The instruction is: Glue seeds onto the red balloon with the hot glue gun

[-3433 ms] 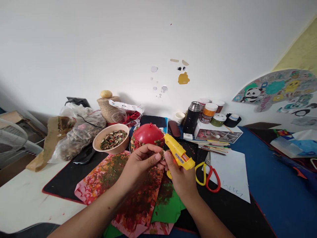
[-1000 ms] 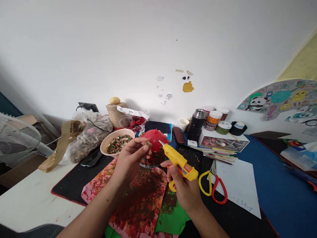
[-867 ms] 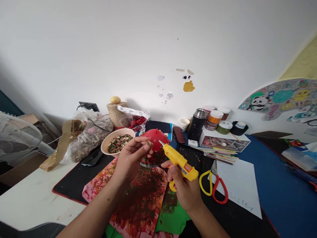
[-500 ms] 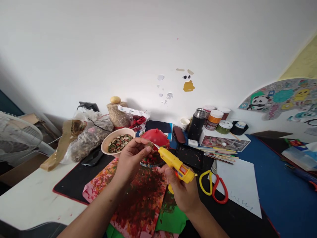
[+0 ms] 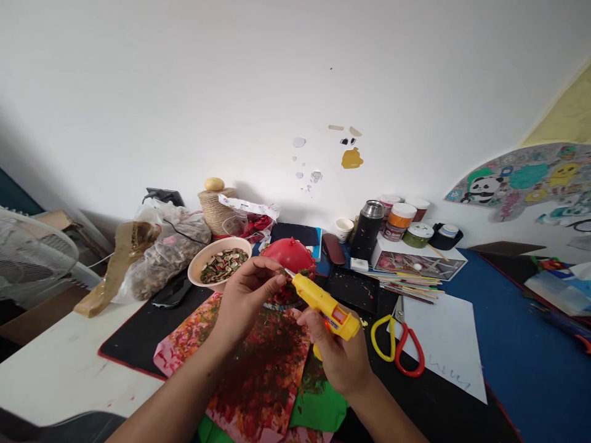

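My right hand point(image 5: 344, 360) is wrapped round a yellow glue gun point(image 5: 323, 306), its nozzle pointing up and left. Thumb and fingertips of my left hand point(image 5: 247, 294) are closed in a pinch at the nozzle tip. Between them is a small dark brownish-green piece, mostly hidden by the fingers. Just behind the hands sits a red balloon point(image 5: 289, 255) with dark painted pieces around its lower part. Left of it, a pale bowl point(image 5: 197, 271) holds several flat green, red and white pieces that look like seed shells.
Paint-smeared pink paper point(image 5: 258, 375) lies under the hands. To the right are scissors point(image 5: 409, 351) with yellow and red handles, white paper point(image 5: 443, 344), a black tray point(image 5: 353, 289), a black thermos point(image 5: 368, 231) and paint jars point(image 5: 401, 220). Twine point(image 5: 217, 212) and plastic bags point(image 5: 157, 258) stand left.
The glue gun has shifted slightly left, its nozzle now closer in against the left fingertips. The left hand has hardly moved.
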Tool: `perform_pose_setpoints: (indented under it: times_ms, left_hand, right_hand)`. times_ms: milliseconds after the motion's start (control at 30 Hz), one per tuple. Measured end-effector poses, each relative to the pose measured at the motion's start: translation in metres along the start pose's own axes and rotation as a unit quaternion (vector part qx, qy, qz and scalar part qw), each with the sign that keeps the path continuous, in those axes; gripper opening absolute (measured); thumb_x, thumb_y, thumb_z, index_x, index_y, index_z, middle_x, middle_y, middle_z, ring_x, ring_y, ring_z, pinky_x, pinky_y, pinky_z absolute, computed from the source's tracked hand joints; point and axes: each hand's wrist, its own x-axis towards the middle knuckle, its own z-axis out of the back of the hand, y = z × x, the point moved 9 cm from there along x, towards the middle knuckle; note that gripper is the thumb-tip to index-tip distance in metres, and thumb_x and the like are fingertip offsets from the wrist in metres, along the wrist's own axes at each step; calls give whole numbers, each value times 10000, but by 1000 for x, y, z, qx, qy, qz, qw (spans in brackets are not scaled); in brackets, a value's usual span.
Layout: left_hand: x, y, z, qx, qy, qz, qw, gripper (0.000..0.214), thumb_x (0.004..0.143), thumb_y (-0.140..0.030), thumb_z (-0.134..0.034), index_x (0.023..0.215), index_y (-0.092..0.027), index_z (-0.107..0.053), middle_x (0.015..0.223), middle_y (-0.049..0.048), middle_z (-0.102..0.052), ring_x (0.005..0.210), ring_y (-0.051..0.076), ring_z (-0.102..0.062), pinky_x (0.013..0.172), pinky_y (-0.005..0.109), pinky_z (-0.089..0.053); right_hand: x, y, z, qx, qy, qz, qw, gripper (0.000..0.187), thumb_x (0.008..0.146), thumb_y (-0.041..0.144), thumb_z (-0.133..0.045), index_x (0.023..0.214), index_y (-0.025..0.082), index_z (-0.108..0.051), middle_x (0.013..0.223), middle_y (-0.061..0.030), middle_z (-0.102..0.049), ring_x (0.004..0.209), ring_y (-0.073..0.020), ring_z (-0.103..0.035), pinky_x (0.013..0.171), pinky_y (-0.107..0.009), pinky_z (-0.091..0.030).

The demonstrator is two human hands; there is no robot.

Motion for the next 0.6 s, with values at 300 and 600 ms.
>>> perform_pose_setpoints:
  times_ms: [300, 600]
  left_hand:
    - [-1, -2, -3, 0, 3, -3, 1000, 264, 802, -337, -979, 952, -207, -806, 905, 22, -759, 797, 135, -685, 715, 205, -572]
    - [0, -2, -4, 0, 5, 2, 1000, 259, 803, -334, -974, 949, -205, -803, 895, 23, -757, 790, 142, -682, 710, 215, -568]
  right_hand:
    - [-2, -4, -3, -4, 5, -9, 1000, 470, 1099, 535, -604, 801, 200, -746, 619, 10, -598, 541, -159, -590, 593, -277, -557]
    - [-1, -3, -2, -21, 1, -3, 1000, 468, 1099, 524, -601, 785, 203, -731, 631, 4, -619, 546, -158, -598, 588, -271, -556]
